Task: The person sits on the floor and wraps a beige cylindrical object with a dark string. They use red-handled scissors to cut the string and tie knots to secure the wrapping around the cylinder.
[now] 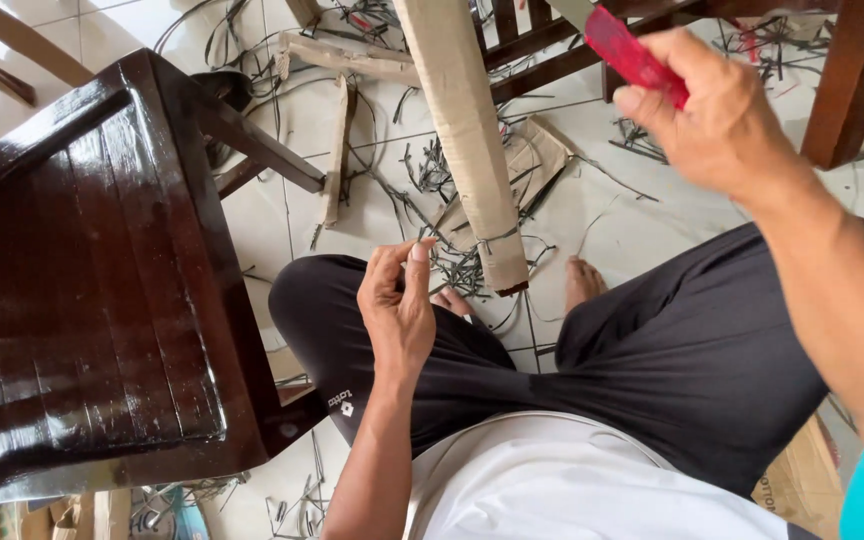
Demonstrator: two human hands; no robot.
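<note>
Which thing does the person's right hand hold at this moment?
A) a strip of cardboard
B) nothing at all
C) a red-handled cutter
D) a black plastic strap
C: the right hand grips a red-handled cutter, raised above the cardboard-wrapped chair leg.

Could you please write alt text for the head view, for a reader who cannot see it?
A seated person's right hand raises a red-handled cutter beside a cardboard-wrapped furniture leg. The left hand hovers empty above the lap. A dark wooden chair stands left; strap offcuts litter the tiled floor.
</note>
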